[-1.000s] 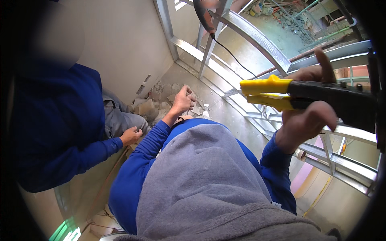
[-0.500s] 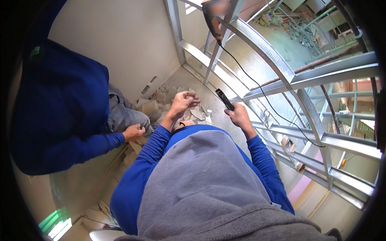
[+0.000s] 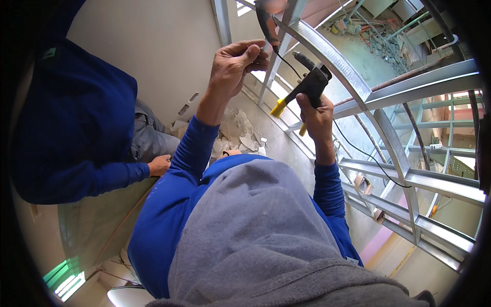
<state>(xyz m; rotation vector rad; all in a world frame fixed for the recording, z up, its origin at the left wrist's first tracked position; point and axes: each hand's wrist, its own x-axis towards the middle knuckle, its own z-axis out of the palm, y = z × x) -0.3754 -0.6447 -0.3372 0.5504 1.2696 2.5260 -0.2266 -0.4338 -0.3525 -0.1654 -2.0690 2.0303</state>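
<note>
My right hand (image 3: 318, 117) is wrapped round a black plier-like hand tool (image 3: 313, 83) with yellow handle ends, held up beside the metal stud frame (image 3: 381, 107). A short dark cylinder sticks out at the tool's upper end. My left hand (image 3: 236, 66) is raised to the left of the tool, thumb and fingers drawn together. Whatever they may hold is too small to name. Just beyond those fingertips is an orange-and-black corded power tool (image 3: 268, 25) at the frame, its black cord (image 3: 368, 148) looping down along the frame.
A person in a blue top (image 3: 76, 123) is close on my left, one hand (image 3: 159, 165) low by their leg. Broken board pieces (image 3: 238, 130) lie on the floor by the pale wall (image 3: 138, 46). Beyond the frame is a heap of rubble (image 3: 373, 38).
Both my hands have risen and moved farther from my body. The tool has come up and turned, showing its yellow handle ends. The other person's hand has shifted slightly left.
</note>
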